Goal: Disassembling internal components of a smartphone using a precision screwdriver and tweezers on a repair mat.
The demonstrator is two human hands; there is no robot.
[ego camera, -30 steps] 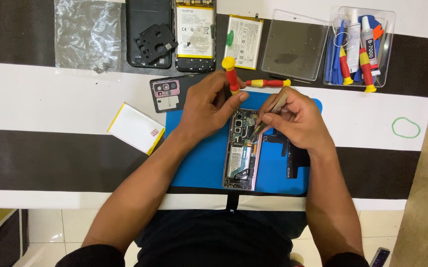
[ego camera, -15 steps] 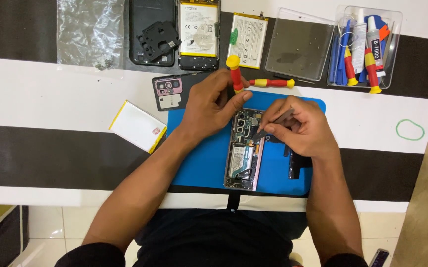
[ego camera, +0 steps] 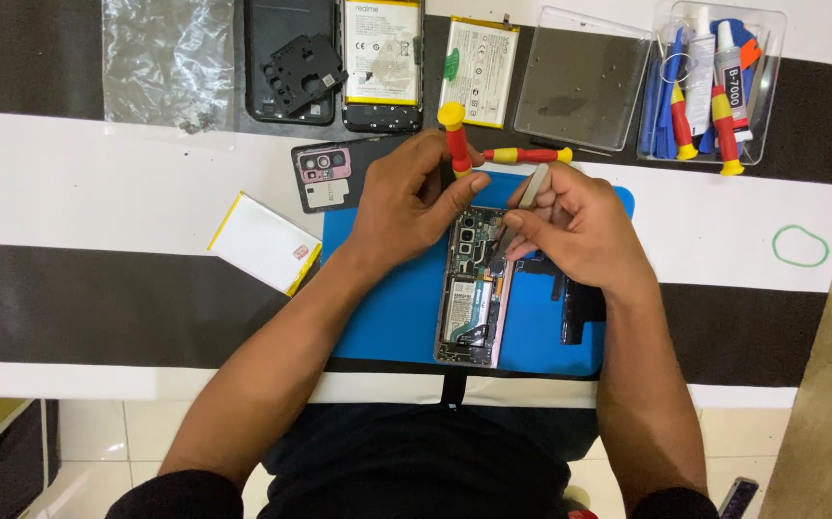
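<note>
An opened phone (ego camera: 473, 298) with its insides showing lies on a blue work mat (ego camera: 387, 308). My left hand (ego camera: 406, 197) grips a red and yellow screwdriver (ego camera: 454, 135) upright at the phone's top left corner. My right hand (ego camera: 570, 226) holds metal tweezers (ego camera: 521, 207) with their tips down on the upper part of the phone's board. A black cover piece (ego camera: 579, 308) lies on the mat just right of the phone, partly under my right wrist.
A second screwdriver (ego camera: 529, 154) lies behind the mat. Further back are a black phone shell (ego camera: 286, 58), two batteries (ego camera: 478, 72), a clear lid (ego camera: 579, 77) and a clear tool tray (ego camera: 714, 77). A camera cover (ego camera: 324, 173), a white battery (ego camera: 264, 242), a green ring (ego camera: 800, 245).
My right hand has shifted slightly, bringing the tweezers' tips onto the phone's upper board. My left hand keeps the screwdriver in the same spot.
</note>
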